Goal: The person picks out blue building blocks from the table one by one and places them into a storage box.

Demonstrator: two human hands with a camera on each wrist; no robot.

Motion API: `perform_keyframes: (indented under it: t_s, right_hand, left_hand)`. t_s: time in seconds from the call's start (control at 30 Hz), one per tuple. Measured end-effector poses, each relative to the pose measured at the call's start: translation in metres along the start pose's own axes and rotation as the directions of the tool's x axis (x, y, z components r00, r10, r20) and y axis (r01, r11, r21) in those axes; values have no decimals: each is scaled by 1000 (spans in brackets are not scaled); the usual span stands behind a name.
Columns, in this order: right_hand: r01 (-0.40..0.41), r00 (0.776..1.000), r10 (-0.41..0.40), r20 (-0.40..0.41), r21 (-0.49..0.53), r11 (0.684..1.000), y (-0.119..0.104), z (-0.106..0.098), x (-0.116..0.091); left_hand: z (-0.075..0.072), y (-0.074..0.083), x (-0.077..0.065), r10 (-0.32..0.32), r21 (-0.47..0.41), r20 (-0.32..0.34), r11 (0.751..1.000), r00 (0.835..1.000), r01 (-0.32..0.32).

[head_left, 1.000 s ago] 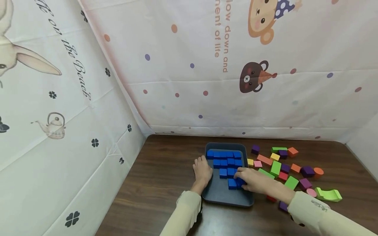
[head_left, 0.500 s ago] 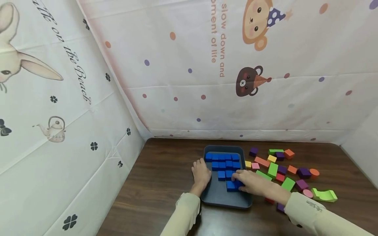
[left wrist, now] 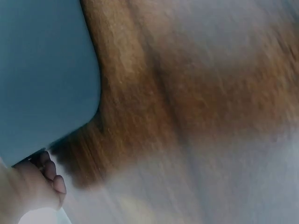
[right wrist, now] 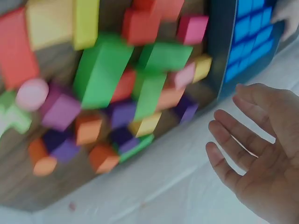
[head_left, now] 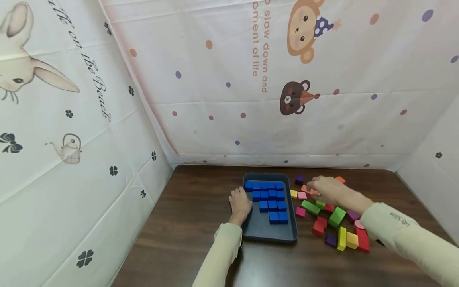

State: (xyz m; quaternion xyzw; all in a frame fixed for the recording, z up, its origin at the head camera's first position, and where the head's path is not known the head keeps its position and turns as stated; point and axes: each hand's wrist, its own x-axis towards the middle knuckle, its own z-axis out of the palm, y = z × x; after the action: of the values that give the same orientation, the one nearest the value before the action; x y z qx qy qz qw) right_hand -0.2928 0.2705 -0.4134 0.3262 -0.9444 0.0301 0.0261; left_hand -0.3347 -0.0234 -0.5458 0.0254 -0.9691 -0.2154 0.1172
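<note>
A dark grey tray point(head_left: 263, 233) holds rows of blue cubes point(head_left: 272, 206), the rows getting shorter toward the near end. My left hand point(head_left: 240, 203) grips the tray's left rim, with its curled fingers on the outer side; in the left wrist view the hand point(left wrist: 39, 184) shows at the tray's edge. My right hand point(head_left: 328, 189) hovers over the loose blocks right of the tray, reaching to the back. In the right wrist view that hand point(right wrist: 261, 149) has spread, slightly bent fingers and nothing in its grasp.
Loose coloured blocks lie right of the tray, among them a green block point(head_left: 337, 217), a red block point(head_left: 320, 226), a yellow block point(head_left: 342, 238) and a dark purple cube point(head_left: 299, 180). The brown wooden table point(head_left: 179, 223) meets a printed cloth wall point(head_left: 215, 135) behind.
My right hand has left the blue cubes in the tray and moved right over the loose blocks. My left hand stays at the tray's rim. The head view has shifted slightly.
</note>
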Motion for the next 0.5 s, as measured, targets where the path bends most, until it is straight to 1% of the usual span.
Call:
perform_keyframes:
  t_s: [0.07,0.17,0.2,0.27,0.33,0.4,0.43,0.5]
  right_hand:
    - [-57,998,58,32,-37,998,15,-9,0]
    - [-156,984,157,85,-19,988,36,-23,1]
    - [-200,974,200,103,-5,980,43,-27,1]
    - [-304,943,302,137,-6,953,54,-36,-1]
    - [-392,909,392,143,-32,919,63,-41,-6]
    - [-457,878,460,132,-55,888,67,-44,-10]
    - [-476,868,481,123,-66,877,67,-45,-11]
    - [-492,863,495,102,-57,869,64,-46,-10]
  left_hand:
    - [-1,2,2,-3,20,19,1000,1000,2]
    - [-1,3,5,-4,69,43,998,999,1]
    - [-1,3,7,-1,89,49,996,999,-4]
    - [-1,3,9,8,135,62,991,998,-16]
    - [-1,3,9,21,167,74,985,997,-33]
    - [-2,3,9,23,188,84,981,996,-38]
    - [-2,3,7,20,195,89,980,996,-38]
    - [-3,2,5,15,203,98,978,995,-35]
